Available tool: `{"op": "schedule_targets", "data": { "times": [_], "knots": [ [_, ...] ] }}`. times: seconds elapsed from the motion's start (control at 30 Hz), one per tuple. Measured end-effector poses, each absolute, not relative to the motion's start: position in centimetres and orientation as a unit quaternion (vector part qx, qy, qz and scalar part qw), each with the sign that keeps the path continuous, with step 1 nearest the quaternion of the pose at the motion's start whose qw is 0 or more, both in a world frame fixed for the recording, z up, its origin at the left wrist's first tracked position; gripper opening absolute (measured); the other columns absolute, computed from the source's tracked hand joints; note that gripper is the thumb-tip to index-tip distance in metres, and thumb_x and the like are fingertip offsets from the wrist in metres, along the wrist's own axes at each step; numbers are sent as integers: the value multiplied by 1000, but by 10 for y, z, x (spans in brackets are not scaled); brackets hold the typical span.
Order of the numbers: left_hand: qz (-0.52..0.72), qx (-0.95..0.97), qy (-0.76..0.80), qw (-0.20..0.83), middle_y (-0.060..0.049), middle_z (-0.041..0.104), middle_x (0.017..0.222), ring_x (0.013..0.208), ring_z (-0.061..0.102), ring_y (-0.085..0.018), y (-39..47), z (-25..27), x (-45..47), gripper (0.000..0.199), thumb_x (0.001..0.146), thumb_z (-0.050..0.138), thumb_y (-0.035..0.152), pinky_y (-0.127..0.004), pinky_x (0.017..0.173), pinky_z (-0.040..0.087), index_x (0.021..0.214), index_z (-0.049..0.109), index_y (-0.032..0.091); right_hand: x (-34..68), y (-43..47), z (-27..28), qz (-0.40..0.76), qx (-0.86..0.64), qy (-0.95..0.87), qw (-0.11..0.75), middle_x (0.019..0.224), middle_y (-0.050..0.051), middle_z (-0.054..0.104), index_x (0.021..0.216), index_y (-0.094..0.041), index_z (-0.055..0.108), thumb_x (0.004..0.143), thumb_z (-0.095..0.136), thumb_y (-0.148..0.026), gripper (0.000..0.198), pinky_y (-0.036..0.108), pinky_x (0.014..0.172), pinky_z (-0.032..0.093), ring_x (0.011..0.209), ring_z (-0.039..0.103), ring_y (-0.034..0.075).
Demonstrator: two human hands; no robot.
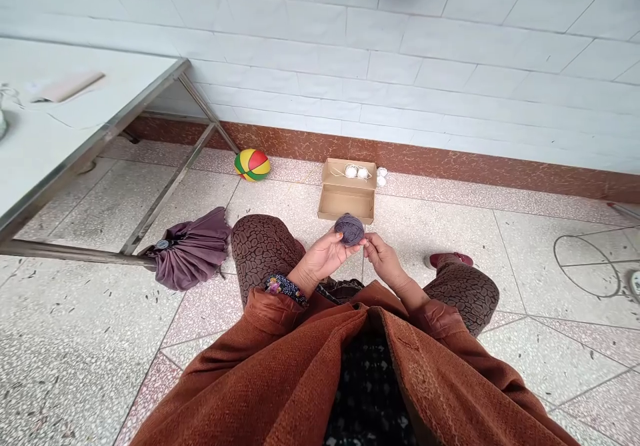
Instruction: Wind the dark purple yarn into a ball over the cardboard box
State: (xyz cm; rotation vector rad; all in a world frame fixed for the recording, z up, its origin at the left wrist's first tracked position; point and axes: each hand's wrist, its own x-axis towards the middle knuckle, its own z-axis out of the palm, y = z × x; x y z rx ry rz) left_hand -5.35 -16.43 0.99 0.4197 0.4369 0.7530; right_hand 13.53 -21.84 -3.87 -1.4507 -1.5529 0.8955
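Observation:
A small grey ball of yarn [349,228] rests in the fingers of my left hand [326,255], held above my lap. My right hand [383,257] is right beside it, fingertips pinched close to the ball's right side; whether they grip a strand is too small to tell. Just beyond the hands an open cardboard box [347,198] lies on the floor, with two white yarn balls [357,172] at its far end. I sit with knees apart, in patterned trousers and a rust-brown coat.
A folded purple umbrella [191,249] lies on the floor to the left, by the leg of a metal-framed table [95,141]. A striped toy ball [252,164] sits against the tiled wall. Two more white balls [382,176] lie right of the box.

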Motion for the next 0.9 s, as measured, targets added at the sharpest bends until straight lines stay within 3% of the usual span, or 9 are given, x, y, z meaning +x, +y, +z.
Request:
{"op": "schedule_targets", "data": {
  "times": [0.3,0.43,0.53,0.7,0.77,0.9],
  "knots": [
    [343,177,191,902,-19,72,135,118,74,-33,-165,14,-58,59,90,70,33,-34,84,62,144,56,14,136,-222,-48,309,-553,-691,349,72,2,64,93,-24,68,109,44,-43,35,30,71,52,68,62,18],
    [378,178,194,888,-14,75,128,117,75,-31,-163,17,-58,60,86,76,26,-31,85,61,142,56,18,137,-226,-40,291,-523,-727,338,77,3,68,109,-23,72,110,41,-36,34,31,74,55,71,65,18],
    [397,203,211,870,-9,77,118,111,77,-28,-161,15,-61,62,83,81,23,-29,82,60,139,56,22,139,-231,-27,282,-508,-741,337,93,6,75,116,-22,71,110,42,-32,32,31,77,56,75,68,18],
    [381,283,260,841,-2,75,99,72,77,-19,-158,10,-65,64,74,90,36,-20,51,47,127,57,23,141,-237,9,269,-494,-747,354,91,6,75,106,-22,73,110,45,-35,31,31,78,56,77,69,18],
    [383,313,272,825,-2,74,98,66,73,-16,-158,11,-65,64,74,90,40,-22,53,48,125,57,22,142,-237,27,264,-491,-742,372,86,6,74,99,-22,74,109,49,-39,31,31,77,55,78,68,19],
    [386,343,270,813,-6,74,108,80,72,-18,-162,14,-61,60,73,89,40,-27,64,54,122,62,18,144,-233,58,239,-489,-749,379,80,5,70,92,-24,75,106,57,-43,30,32,72,52,72,63,19]
  ]
}}
